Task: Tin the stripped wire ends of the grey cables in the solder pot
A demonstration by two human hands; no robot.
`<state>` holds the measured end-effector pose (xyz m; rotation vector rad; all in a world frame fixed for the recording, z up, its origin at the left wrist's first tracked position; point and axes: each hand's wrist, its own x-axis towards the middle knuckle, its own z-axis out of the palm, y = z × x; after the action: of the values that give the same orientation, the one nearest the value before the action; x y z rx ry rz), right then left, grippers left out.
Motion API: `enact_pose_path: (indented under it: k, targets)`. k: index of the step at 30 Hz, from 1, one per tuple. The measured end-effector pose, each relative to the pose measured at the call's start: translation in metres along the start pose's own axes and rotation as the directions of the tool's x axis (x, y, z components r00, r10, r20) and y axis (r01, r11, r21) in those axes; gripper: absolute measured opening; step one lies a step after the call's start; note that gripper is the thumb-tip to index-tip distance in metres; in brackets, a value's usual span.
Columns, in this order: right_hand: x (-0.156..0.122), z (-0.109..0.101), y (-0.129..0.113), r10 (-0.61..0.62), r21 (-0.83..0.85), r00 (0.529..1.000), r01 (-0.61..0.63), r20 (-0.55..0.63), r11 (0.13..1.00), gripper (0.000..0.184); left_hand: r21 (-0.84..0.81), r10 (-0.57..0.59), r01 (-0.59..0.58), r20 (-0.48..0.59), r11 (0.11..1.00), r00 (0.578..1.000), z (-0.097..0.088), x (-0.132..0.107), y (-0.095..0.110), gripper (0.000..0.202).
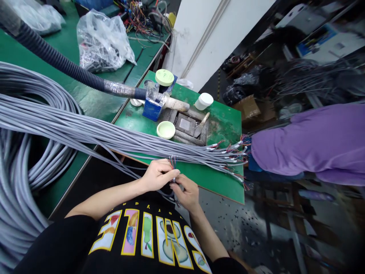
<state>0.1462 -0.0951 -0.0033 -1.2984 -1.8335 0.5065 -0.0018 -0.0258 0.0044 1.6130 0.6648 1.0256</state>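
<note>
Over there, the person's left hand [156, 176] and right hand [187, 193] pinch together around a small upright fan of thin, multicoloured wire ends [172, 161]. A long bundle of smooth grey cables [128, 140] crosses the green flat-topped desk [228, 188], near a round white plastic tub [204, 101].
</note>
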Motion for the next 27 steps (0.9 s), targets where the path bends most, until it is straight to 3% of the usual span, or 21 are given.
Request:
enact_pose_path:
  k: [16,21,23,25,27]
  targets:
    - [0.0,0.003,0.001,0.01,0.035,1.0,-0.01,-0.007,0.999,0.016,-0.053,0.008,-0.007,0.025,0.999,1.0,-0.002,-0.001,-0.003,0.054]
    - [-0.014,-0.01,0.009,0.024,-0.053,1.0,-0.024,0.001,0.998,0.018,0.02,0.001,-0.005,0.182,1.0,0.983,-0.005,0.003,-0.006,0.039]
    - [-0.036,-0.025,0.021,0.083,-0.134,0.997,-0.083,-0.007,0.988,0.02,0.125,0.034,-0.061,0.208,0.99,0.978,-0.01,0.005,-0.011,0.029]
    - [-0.067,-0.044,0.036,0.248,-0.24,0.968,-0.247,-0.028,0.939,0.027,0.298,0.082,-0.141,0.203,0.944,0.976,-0.014,0.008,-0.018,0.026]
    - [-0.101,-0.061,0.05,0.511,-0.369,0.859,-0.484,-0.027,0.794,0.038,0.506,0.097,-0.198,0.219,0.84,0.971,-0.017,0.01,-0.024,0.025]
